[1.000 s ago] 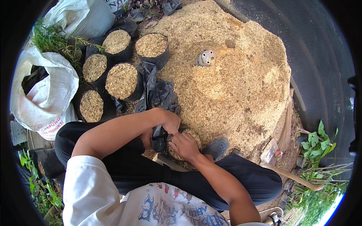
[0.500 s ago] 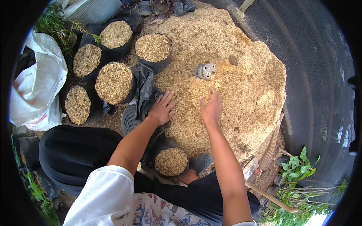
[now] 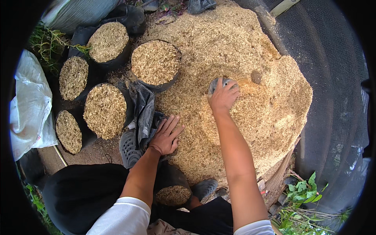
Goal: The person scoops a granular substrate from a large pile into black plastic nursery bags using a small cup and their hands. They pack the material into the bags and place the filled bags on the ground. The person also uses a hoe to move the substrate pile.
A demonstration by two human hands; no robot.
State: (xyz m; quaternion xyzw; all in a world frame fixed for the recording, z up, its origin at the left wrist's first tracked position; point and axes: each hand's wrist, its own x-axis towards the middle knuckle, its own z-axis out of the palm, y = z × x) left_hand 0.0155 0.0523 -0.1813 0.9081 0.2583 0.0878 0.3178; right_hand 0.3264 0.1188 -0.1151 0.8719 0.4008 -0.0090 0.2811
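Note:
A big pile of tan husk (image 3: 250,98) covers the ground in front of me. My right hand (image 3: 224,96) reaches out over it and is closed on a small grey perforated pot (image 3: 216,83) half sunk in the husk. My left hand (image 3: 165,135) lies flat, fingers spread, on a stack of empty black plastic grow bags (image 3: 144,111) at the pile's near left edge. Between my legs stands a small black bag filled with husk (image 3: 171,192).
Several black bags full of husk (image 3: 156,62) stand at the left and back left. A white sack (image 3: 29,105) lies at the far left. Dark shade netting (image 3: 333,90) runs along the right, with green plants (image 3: 303,190) at lower right. My grey shoes (image 3: 127,147) rest near the pile.
My right hand has reached forward and closed on the grey pot. My left hand has settled onto the empty black bags. My head has moved closer to the pile.

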